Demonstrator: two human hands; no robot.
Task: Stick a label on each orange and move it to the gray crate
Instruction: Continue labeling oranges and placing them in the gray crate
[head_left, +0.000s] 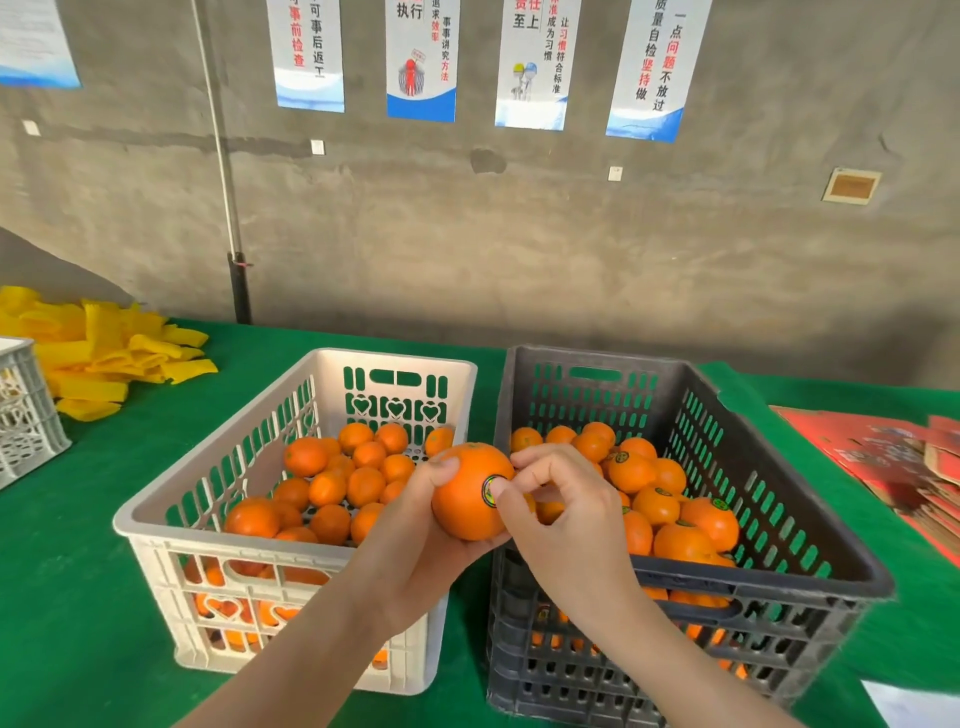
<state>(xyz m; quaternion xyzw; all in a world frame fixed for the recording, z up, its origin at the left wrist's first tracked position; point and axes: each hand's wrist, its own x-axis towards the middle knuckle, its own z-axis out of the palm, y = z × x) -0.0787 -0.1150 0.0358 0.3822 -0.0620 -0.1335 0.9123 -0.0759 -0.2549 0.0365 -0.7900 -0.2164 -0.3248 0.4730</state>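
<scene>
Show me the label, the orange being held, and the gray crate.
label (489, 491), head view, on its visible ringed edge.
held orange (461, 501), head view, on the bare peel at centre.
gray crate (789, 582), head view, on its near rim.

Orange bearing round label, beside gray crate

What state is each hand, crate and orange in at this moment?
left hand, grips the held orange
right hand, fingers curled, thumb tip on the label
label, stuck on the held orange, partly covered
white crate, part full of unlabelled oranges
gray crate, part full of labelled oranges
</scene>
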